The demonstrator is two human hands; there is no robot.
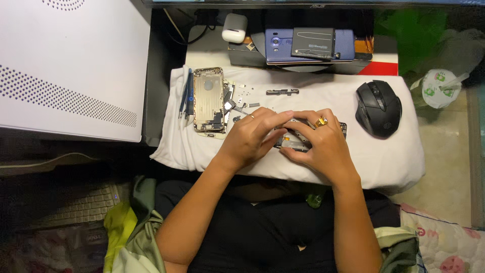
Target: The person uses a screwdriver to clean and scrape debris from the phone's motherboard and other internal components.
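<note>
Phone part (303, 143), dark, flat, is being gripped between left hand (251, 136) and right hand (318, 144) on white cloth (394, 156); sealed white-green cup (438, 88) is standing at right.

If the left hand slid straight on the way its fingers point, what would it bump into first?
Probably the right hand. The left hand points right across the phone part, and its fingertips already sit close against the right fingers, though depth is hard to judge.

White cloth (384, 162); black mouse (379, 107) right; blue phone (277, 45) far; gold ring (321, 122); white dotted case (65, 65) left.
</note>
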